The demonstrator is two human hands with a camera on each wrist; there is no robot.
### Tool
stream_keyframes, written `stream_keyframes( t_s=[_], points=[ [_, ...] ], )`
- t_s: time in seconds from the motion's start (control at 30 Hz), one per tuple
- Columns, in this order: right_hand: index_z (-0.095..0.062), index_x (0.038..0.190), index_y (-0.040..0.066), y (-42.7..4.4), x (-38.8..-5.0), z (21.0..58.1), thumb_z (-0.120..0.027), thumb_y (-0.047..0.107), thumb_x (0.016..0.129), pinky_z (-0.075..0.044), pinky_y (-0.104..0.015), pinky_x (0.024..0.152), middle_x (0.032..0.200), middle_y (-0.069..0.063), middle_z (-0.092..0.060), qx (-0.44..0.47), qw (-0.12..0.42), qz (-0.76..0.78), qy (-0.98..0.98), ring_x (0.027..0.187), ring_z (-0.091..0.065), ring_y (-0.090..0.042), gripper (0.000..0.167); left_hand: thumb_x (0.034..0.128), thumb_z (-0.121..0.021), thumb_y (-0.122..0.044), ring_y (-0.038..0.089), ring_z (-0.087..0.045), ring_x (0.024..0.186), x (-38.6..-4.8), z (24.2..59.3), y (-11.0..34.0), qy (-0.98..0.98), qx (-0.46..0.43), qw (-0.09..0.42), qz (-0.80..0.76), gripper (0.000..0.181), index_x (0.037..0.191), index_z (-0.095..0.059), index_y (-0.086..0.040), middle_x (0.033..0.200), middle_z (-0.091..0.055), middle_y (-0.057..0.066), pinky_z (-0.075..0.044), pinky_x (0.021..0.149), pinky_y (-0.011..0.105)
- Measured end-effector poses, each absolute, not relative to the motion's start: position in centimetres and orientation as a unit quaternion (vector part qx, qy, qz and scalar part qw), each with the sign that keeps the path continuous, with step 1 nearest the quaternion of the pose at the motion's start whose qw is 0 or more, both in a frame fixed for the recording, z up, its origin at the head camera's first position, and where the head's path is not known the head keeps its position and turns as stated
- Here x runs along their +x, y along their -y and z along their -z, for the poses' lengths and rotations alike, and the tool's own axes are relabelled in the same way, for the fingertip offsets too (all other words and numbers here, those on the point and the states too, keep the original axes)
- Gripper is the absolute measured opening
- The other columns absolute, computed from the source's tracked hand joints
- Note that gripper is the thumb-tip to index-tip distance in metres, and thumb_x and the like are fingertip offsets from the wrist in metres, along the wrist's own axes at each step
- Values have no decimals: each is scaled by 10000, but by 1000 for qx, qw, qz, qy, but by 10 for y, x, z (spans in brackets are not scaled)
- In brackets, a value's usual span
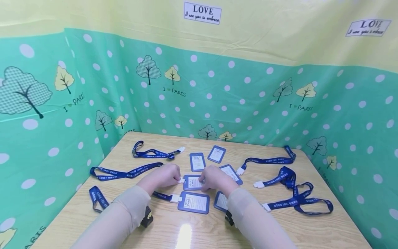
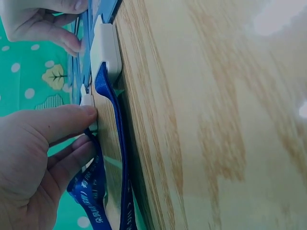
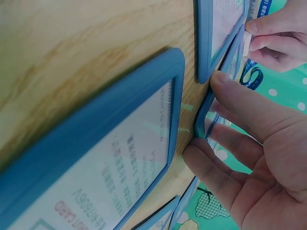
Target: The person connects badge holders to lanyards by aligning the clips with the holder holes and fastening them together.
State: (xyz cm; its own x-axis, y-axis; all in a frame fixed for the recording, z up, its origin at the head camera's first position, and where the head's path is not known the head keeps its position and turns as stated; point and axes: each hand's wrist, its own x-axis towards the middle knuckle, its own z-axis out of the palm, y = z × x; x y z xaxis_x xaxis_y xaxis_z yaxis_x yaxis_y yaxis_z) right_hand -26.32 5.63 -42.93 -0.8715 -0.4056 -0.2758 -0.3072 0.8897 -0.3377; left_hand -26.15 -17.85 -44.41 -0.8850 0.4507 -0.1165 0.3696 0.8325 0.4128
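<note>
In the head view, a blue-framed ID card holder (image 1: 191, 182) lies crosswise between my two hands. My left hand (image 1: 168, 174) pinches the white clip (image 1: 181, 180) of a blue lanyard at its left end; the left wrist view shows thumb and fingers on that clip (image 2: 89, 103), with the printed strap (image 2: 93, 191) hanging below. At the opposite end my right hand (image 1: 215, 178) grips the holder by its edge, thumb on one side and fingers on the other, as the right wrist view shows of the held card holder (image 3: 206, 110). Whether clip and holder are joined cannot be told.
Nearer me lies another card holder (image 1: 193, 202) with a lanyard clip (image 1: 176, 198) at its end. More card holders lie behind, such as one card holder (image 1: 216, 154), and beside my right arm. Blue lanyards (image 1: 152, 154) spread left and right on the wooden table (image 1: 168, 235). Curtains surround it.
</note>
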Motion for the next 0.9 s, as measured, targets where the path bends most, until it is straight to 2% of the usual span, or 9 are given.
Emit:
stream_keyframes(
  t_s=[0.37, 0.9],
  points=[
    [-780, 1145, 231, -59, -264, 429, -899, 267, 767, -553, -380, 913, 1204, -4, -704, -198, 170, 143, -955, 946, -634, -126, 399, 889, -787, -116, 151, -661, 947, -262, 445, 178, -952, 221, 101, -186, 65, 907, -813, -173, 986, -685, -61, -569, 877, 334],
    [-781, 1144, 233, -58, -266, 430, -898, 269, 770, -557, -370, 899, 1185, 3, -708, -198, 172, 143, -954, 899, -629, -105, 393, 880, -787, -91, 152, -660, 941, -264, 446, 179, -948, 248, 87, -178, 88, 856, -817, -170, 986, -689, -43, -568, 859, 313]
  ],
)
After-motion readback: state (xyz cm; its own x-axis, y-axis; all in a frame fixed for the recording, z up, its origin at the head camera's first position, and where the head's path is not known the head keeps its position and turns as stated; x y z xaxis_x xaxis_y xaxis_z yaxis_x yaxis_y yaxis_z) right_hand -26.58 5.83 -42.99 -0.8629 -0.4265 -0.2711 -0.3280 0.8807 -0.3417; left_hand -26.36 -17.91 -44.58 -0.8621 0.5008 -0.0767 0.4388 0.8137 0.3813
